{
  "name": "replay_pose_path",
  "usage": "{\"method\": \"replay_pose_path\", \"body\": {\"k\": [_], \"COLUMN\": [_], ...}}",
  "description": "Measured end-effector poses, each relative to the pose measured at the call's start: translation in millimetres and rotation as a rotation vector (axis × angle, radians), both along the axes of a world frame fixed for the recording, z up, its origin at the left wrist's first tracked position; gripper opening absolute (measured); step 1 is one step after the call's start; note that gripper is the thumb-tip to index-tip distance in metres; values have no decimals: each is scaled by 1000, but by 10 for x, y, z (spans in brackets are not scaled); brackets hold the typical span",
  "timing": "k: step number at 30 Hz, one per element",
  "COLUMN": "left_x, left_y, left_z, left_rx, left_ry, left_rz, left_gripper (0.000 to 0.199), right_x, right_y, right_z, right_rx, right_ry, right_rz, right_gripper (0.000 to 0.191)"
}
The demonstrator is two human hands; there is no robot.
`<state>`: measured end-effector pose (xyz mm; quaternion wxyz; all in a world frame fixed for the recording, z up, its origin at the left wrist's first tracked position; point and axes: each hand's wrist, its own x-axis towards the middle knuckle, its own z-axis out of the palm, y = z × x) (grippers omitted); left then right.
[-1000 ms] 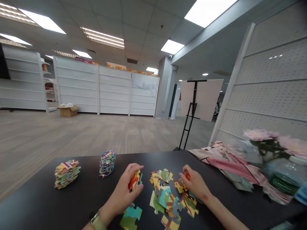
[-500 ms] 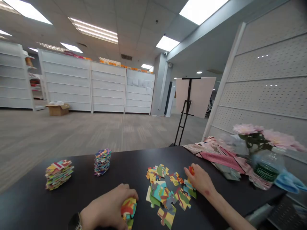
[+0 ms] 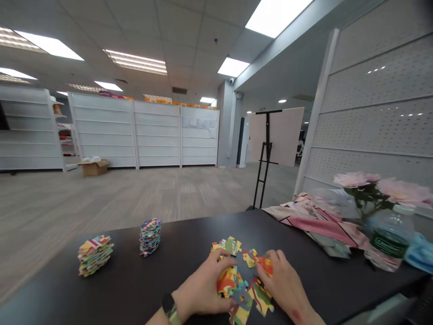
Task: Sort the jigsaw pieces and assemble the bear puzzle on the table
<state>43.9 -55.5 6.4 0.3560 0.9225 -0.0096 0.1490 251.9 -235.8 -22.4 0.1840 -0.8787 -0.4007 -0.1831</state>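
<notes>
My left hand (image 3: 211,283), with a watch on its wrist, is closed around a small bunch of jigsaw puzzle pieces (image 3: 226,280) in red, yellow and green. Close by on the right, my right hand (image 3: 282,282) grips an orange-red puzzle piece (image 3: 266,265) between thumb and fingers. Loose puzzle pieces (image 3: 260,298) lie spread on the dark table under and between both hands, partly hidden by them. A yellow piece (image 3: 249,257) and a green-and-yellow piece (image 3: 232,245) show just beyond the hands.
Two stacks of puzzle pieces stand on the table's left: a multicoloured one (image 3: 95,255) and a purple-blue one (image 3: 150,237). Pink cloth (image 3: 324,228), a plastic bottle (image 3: 389,243) and pink flowers (image 3: 399,189) sit at the right. An easel (image 3: 265,158) stands beyond the table.
My left hand has moved right with its puzzle pieces, from beside the loose pieces to over them. My right hand has shifted slightly down, still with the orange-red piece. The view has turned a little.
</notes>
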Motion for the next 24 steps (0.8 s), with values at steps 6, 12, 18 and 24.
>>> {"method": "replay_pose_path", "body": {"k": [6,12,18,24], "left_x": [280,201,207,180], "left_y": [40,-34,-80,-76], "left_z": [-126,-122,-153,-157], "left_rx": [213,312,324,364], "left_ry": [87,59,-28,-44], "left_rz": [28,75,51,70], "left_gripper": [84,72,66,66], "right_x": [-47,-462,-467,-550], "right_y": [-88,-30,1,42], "right_z": [181,-33,-71,-18], "right_rx": [84,-110,-160,-213], "right_ry": [262,43,46,6], "right_rz": [165,280,268,243], "right_gripper": [28,22,21,22]}}
